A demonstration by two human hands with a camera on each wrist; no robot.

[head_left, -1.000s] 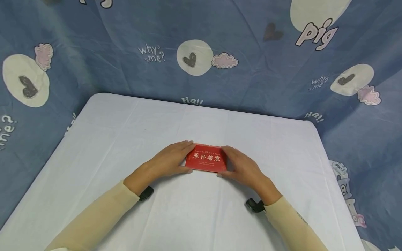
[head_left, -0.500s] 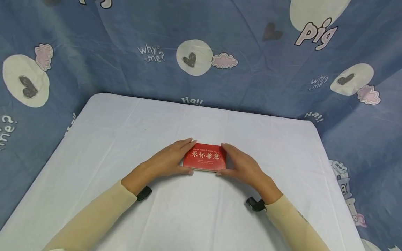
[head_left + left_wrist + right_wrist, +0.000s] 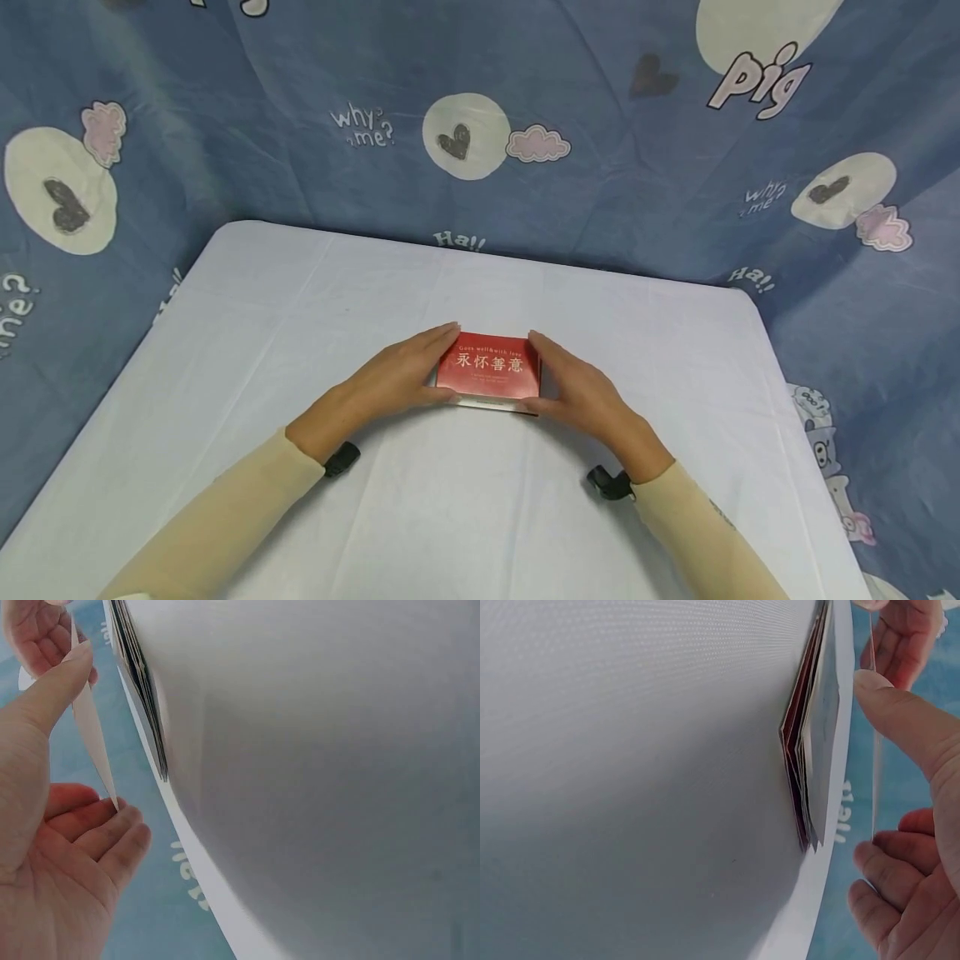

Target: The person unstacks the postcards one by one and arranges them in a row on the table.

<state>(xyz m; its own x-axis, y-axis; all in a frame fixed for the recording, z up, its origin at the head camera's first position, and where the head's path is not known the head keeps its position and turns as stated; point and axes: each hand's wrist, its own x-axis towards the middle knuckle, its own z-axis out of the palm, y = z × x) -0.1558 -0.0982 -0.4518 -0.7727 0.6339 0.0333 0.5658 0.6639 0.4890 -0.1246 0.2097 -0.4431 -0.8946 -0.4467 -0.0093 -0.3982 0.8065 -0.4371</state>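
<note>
A thin red card [image 3: 489,367] printed with white Chinese characters and English lettering is held level by both hands. At its left end my left hand [image 3: 401,371] pinches it, thumb on the near edge and fingers on the far edge. My right hand [image 3: 581,387] grips the right end the same way. Seen edge-on in the left wrist view, the card [image 3: 94,742] stands apart from a stack of cards [image 3: 139,682] on the table. The stack [image 3: 802,757] looks slightly fanned in the right wrist view. From the head it is mostly hidden under the red card.
A white cloth covers the table [image 3: 420,517], whose rounded far corners meet a blue printed curtain [image 3: 300,150]. The curtain also hangs along both sides. Black wrist cameras sit under the wrists, the left camera [image 3: 342,460] and the right camera [image 3: 609,483].
Both hands have raised the red card from the stack, its near edge moving away from me. A pale strip of the stack now shows below it.
</note>
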